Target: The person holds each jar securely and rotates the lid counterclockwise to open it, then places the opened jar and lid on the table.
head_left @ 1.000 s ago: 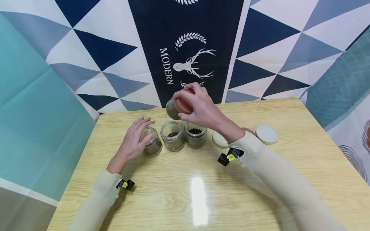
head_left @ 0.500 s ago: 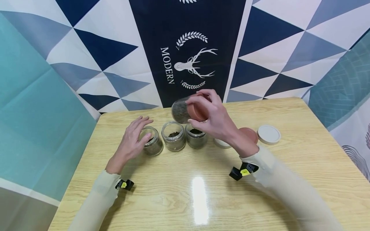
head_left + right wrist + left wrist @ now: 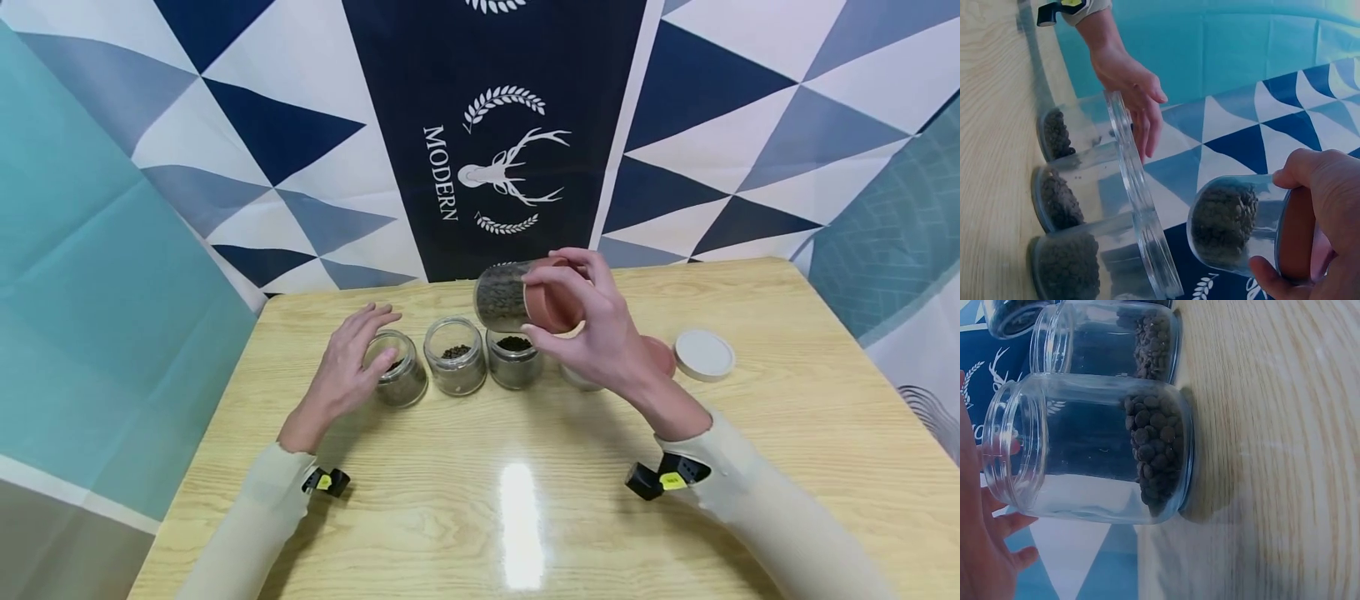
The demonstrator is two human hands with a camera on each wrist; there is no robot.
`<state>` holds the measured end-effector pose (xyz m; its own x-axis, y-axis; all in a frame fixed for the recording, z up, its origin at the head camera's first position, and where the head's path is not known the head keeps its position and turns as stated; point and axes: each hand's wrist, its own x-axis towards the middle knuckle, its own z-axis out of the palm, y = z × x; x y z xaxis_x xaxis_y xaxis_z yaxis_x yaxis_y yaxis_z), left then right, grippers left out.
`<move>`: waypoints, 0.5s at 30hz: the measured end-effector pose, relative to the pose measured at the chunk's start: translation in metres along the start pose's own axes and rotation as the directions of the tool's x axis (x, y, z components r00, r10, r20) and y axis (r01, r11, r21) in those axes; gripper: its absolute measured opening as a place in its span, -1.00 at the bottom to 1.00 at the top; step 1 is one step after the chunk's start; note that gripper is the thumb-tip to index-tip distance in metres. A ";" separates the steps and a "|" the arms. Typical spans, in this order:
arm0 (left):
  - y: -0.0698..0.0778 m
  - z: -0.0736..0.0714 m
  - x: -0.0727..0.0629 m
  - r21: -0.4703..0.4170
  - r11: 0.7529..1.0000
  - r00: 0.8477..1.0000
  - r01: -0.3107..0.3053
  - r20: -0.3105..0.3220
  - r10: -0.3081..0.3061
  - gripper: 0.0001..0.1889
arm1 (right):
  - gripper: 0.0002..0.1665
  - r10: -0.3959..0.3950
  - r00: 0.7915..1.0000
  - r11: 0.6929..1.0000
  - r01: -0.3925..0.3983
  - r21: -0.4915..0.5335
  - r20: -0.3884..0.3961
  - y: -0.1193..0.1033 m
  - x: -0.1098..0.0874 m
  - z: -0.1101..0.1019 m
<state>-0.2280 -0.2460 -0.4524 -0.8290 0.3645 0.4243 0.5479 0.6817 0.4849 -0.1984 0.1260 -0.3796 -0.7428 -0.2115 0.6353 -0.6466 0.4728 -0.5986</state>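
Note:
My right hand (image 3: 600, 329) grips a glass jar (image 3: 501, 296) by its terracotta lid (image 3: 1296, 234). This jar lies tilted on its side in the air, base to the left, with small dark pieces inside. My left hand (image 3: 345, 358) is beside the left open jar (image 3: 1094, 450), fingers extended behind its rim; whether they touch the glass I cannot tell. Dark brown chips (image 3: 1155, 447) fill the lower part of that jar. The middle open jar (image 3: 456, 358) and the right open jar (image 3: 514, 362) stand alongside in a row, also with dark contents.
To the right on the wooden table (image 3: 420, 500) lie a white lid (image 3: 705, 354) and a terracotta lid (image 3: 660, 357). Another white lid (image 3: 577, 381) is partly hidden by the right hand. A patterned cloth (image 3: 300, 150) hangs behind the table.
My right hand has moved right and toward me with the lidded jar, from above the middle jar to above the right one. The left hand has stayed nearly still.

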 end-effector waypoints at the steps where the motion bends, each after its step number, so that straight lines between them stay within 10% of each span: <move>1: 0.000 0.000 0.000 -0.001 1.000 1.000 -0.003 -0.007 0.003 -0.39 | -0.36 -0.004 1.000 1.000 0.004 -0.002 -0.005 0.000 -0.001 -0.002; 15: 0.002 -0.003 0.000 -0.002 1.000 1.000 -0.019 -0.023 0.019 -0.41 | -0.33 0.069 0.996 0.997 -0.071 -0.032 -0.050 0.004 -0.018 -0.038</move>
<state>-0.2264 -0.2466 -0.4493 -0.8154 0.3632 0.4507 0.5641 0.6734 0.4779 -0.1809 0.1649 -0.3752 -0.7761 -0.1354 0.6159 -0.5864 0.5141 -0.6259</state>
